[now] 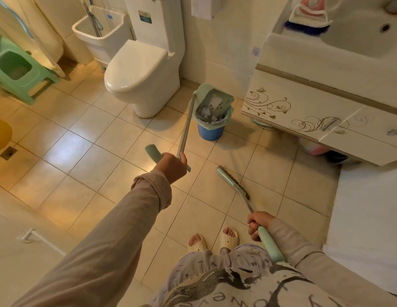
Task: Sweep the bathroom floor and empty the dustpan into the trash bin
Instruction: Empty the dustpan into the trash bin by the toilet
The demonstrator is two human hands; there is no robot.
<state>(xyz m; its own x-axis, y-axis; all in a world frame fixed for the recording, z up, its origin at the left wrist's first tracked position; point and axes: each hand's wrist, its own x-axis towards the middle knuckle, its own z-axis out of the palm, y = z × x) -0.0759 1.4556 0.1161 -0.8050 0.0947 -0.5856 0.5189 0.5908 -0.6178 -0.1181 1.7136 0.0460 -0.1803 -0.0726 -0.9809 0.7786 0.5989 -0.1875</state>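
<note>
My left hand (171, 166) grips the long handle of a pale green dustpan (213, 98). The pan is tipped over the blue trash bin (209, 130), which has a green liner and stands between the toilet and the vanity. Scraps of paper lie in the pan and in the bin's mouth. My right hand (257, 224) holds the green grip of a broom (234, 185). The broom's dark bristled head rests on the tiled floor in front of my feet.
A white toilet (140, 72) stands just left of the bin. A vanity cabinet (304, 107) with a sink sits to the right, with items stored beneath it. A green plastic stool (18, 72) is at the far left, a floor drain (8, 152) below it.
</note>
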